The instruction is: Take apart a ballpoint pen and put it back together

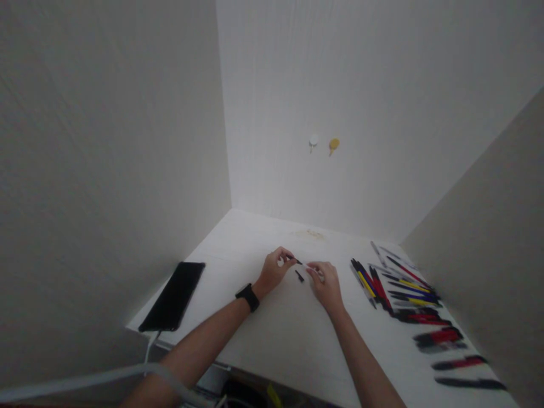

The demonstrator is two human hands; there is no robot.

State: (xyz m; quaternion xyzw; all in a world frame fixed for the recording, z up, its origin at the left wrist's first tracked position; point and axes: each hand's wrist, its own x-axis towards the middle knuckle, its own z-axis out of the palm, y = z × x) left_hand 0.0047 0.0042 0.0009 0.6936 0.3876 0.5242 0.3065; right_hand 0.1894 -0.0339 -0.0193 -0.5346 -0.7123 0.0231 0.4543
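Both hands pinch small pieces over the table (250, 249)
The left hand (274, 271) clamps a black piece (296, 260), the right hand (326, 288) a pale piece (318, 274); a loose black piece (300, 276) lies between, pens (395, 289) banked right, seemingly out of the way.

left hand (274, 271) pinching black pen part (295, 260), right hand (325, 286) holding pale piece (318, 274), coloured pens (408, 292) nearby

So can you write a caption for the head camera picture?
Left hand pinches a small black pen part, right hand a pale one, beside rows of coloured pens on a white table.
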